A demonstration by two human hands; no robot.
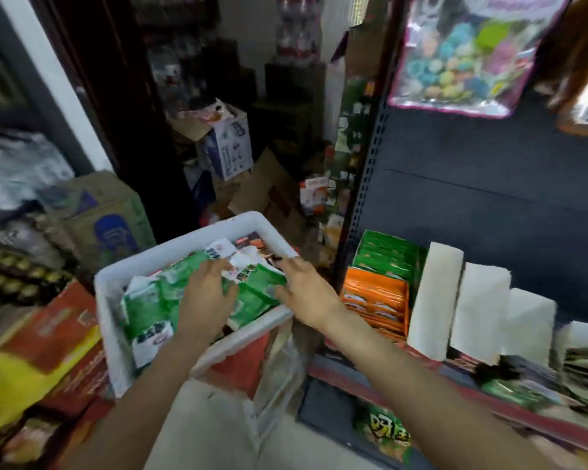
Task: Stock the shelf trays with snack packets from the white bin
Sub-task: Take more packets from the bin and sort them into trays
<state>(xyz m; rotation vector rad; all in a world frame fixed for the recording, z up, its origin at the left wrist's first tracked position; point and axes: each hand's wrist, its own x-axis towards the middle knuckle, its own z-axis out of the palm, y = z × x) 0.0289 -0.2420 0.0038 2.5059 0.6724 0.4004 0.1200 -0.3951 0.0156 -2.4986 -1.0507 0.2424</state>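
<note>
Cluttered stockroom; shelf trays (377,300) partly filled with orange and green packs. White bin (197,232) is far from empty. Left hand (206,296) and right hand (302,293) each close their grip on green packets (255,286).

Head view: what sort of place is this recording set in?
Most likely a small shop's aisle beside a stockroom: a slotted metal shelf upright, display trays of orange snack packets on the shelf, and stacked cardboard cartons. Both hands reach into the white bin.
</note>
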